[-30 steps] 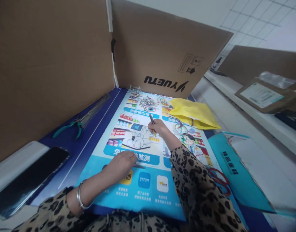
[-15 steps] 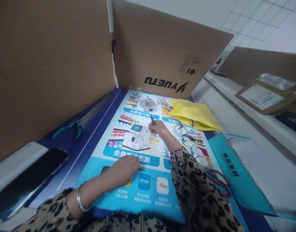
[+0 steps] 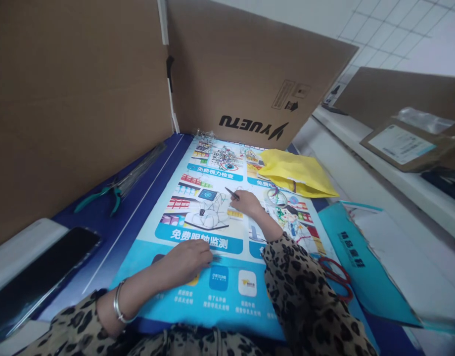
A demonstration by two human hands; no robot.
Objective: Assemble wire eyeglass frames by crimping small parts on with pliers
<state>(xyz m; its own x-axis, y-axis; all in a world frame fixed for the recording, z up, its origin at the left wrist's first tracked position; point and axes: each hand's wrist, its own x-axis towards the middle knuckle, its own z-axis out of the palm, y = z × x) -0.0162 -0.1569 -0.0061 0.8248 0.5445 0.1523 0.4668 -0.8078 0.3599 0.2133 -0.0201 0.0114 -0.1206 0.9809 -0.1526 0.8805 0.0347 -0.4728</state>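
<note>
My left hand (image 3: 188, 257) rests on a printed blue poster mat (image 3: 227, 291), fingers pinched on a thin dark wire-like piece (image 3: 216, 258) that pokes out to the right. Further out, my right hand (image 3: 247, 202) is closed on a slim dark stick-like tool (image 3: 231, 193) whose tip points left and away. The tip sits just right of a small tangle of thin wire pieces (image 3: 208, 212) lying on the mat. Both forearms are in leopard-print sleeves, and a silver bangle (image 3: 118, 306) is on the left wrist.
Cardboard walls (image 3: 82, 99) close off the left and back. Green-handled pliers (image 3: 109, 190) and a bundle of straight wires (image 3: 142, 165) lie left. A phone (image 3: 38, 274) sits near left. A yellow bag (image 3: 294, 173), teal bag (image 3: 357, 257) and red scissors (image 3: 337, 279) lie right. More wire bits (image 3: 223, 158) lie at the mat's far end.
The tool in my right hand has tipped down and to the left, lying flatter over the mat. My left hand has slid slightly to the right, still pinched.
</note>
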